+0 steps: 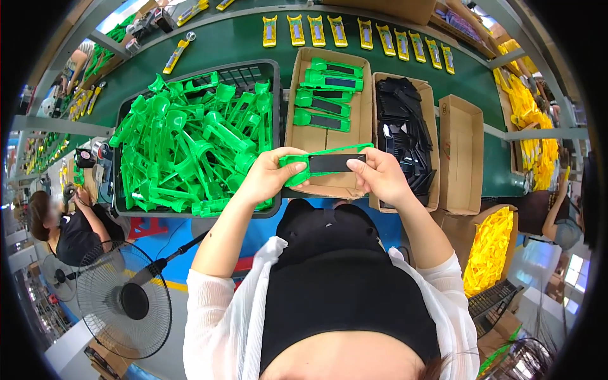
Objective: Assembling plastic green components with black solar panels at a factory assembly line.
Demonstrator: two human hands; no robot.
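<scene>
Head view: both hands (269, 175) (388, 180) tight on green holder (301, 177), black strip (329, 163) perhaps inside, over near edge of tabletop (503, 170).

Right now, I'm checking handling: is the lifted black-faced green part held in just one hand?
No, the left hand holds the black-faced green part at one end and the right hand holds the other.

- You can read no words or numbers anywhere in view.
- Along the far side of your green desk (240, 44), the row of yellow pieces (316, 31) carries pale patches; any print there is too small for you to make out.
- On the narrow cardboard box (461, 152) to your right, you can spot a tiny mark near its upper left corner, too small to decipher.
</scene>
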